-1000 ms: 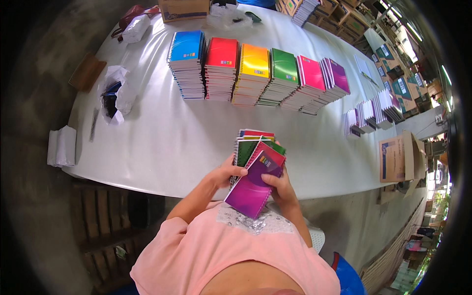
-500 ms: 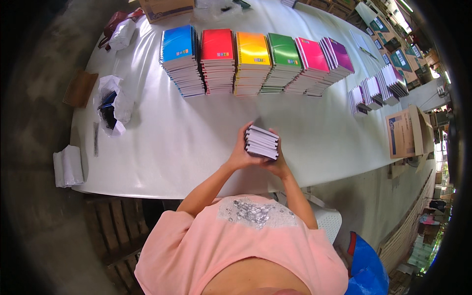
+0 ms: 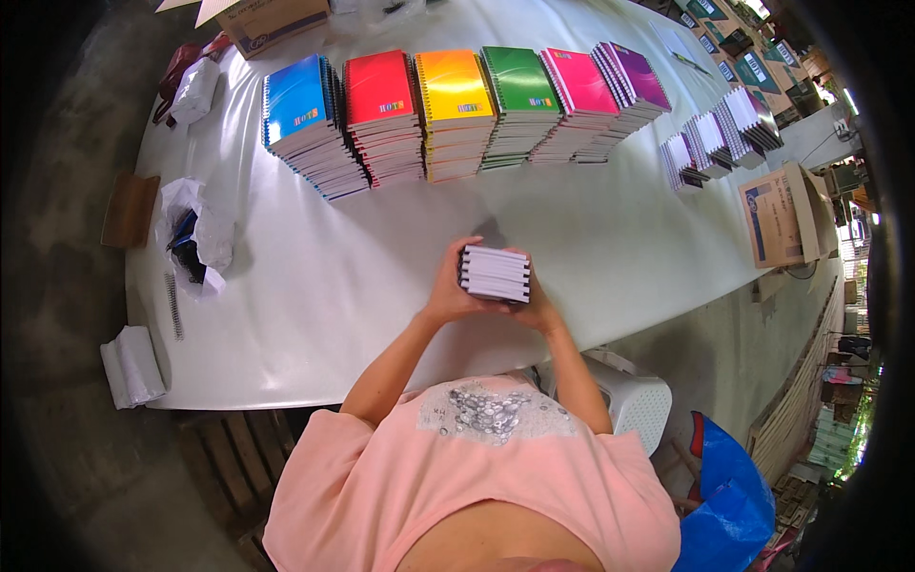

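Between my two hands is a small stack of notebooks (image 3: 496,274), its white page edges facing up and dark binding showing along the sides. My left hand (image 3: 452,286) wraps round the stack's left side, and my right hand (image 3: 537,303) grips its right side and lower edge. The stack is above the table, close to its front edge. Beyond it stands a row of tall notebook piles: blue (image 3: 303,100), red (image 3: 379,86), yellow (image 3: 454,86), green (image 3: 520,81), pink (image 3: 579,81) and purple (image 3: 637,78).
Smaller notebook stacks (image 3: 724,133) stand at the table's right, near an open carton (image 3: 774,221). At the left lie a plastic bag with dark contents (image 3: 198,238), a wire spiral (image 3: 174,305) and a white wrapped bundle (image 3: 133,367). A white plastic chair (image 3: 640,410) is by the front edge.
The held stack has turned slightly so its page edges lie more level. My view has shifted and rotated, and both hands keep their grip.
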A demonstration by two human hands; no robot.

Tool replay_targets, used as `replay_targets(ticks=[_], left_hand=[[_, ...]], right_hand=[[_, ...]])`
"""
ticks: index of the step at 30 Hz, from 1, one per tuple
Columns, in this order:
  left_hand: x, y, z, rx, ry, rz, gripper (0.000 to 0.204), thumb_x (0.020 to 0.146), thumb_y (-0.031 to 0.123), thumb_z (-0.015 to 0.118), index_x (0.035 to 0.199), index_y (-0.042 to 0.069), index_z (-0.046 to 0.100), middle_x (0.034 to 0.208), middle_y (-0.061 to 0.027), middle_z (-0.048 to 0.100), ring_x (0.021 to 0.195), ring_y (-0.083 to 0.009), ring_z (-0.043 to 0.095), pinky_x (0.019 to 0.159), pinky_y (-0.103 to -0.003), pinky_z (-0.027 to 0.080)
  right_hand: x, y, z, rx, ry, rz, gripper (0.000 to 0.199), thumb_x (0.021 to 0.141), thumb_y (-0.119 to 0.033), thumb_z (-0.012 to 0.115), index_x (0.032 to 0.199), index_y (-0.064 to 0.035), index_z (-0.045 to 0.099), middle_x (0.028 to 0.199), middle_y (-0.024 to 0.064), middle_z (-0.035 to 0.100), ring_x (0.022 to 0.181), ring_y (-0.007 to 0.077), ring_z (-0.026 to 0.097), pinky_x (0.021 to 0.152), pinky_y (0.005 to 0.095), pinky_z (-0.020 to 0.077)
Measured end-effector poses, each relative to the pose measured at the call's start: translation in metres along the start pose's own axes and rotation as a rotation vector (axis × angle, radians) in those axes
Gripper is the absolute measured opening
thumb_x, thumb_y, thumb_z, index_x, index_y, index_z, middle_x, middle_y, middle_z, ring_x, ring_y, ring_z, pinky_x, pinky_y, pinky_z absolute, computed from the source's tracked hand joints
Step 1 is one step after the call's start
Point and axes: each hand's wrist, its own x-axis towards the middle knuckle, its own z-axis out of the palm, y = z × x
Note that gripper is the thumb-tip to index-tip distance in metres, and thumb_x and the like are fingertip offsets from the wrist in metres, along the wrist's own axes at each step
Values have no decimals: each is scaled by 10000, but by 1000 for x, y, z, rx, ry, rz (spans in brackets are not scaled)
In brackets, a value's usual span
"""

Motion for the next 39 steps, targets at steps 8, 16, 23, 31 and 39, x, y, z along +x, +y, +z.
replay_targets(ticks=[8,16,23,31,39], left_hand=[[2,-4,-3,28,-18,-60,971,362,268,923,1171,73,422,1040,-79,546,969,-207,545,861,-334,440],[2,-4,1,181,33,-164,851,379,273,922,1062,54,465,947,-77,627,878,-194,614,791,-318,486],[8,0,45,81,143,-57,752,412,245,922,969,47,458,891,-85,639,813,-166,630,733,-296,508],[72,29,146,-448,-19,-253,765,448,166,909,1031,16,438,996,-95,618,903,-163,600,810,-308,493],[138,94,304,-502,-221,-381,750,621,217,831,1197,11,397,1074,-95,564,987,-177,552,888,-310,444]], right_hand=[[9,-2,3,-15,-12,82,800,542,-38,787,1211,-65,350,1192,98,412,1126,214,426,965,324,362],[1,-34,8,-21,222,114,836,607,-29,763,1319,-57,326,1152,116,476,1090,261,484,952,337,392],[-49,-60,0,-139,454,135,710,670,58,616,1314,-32,333,1319,176,376,1227,289,393,1008,377,346],[-35,-69,-135,21,483,-96,933,647,21,717,1379,-97,150,1268,167,393,1167,235,434,989,375,356],[-76,-78,-307,341,543,94,1041,611,5,779,1420,-112,134,1026,135,590,943,213,594,864,329,446]])
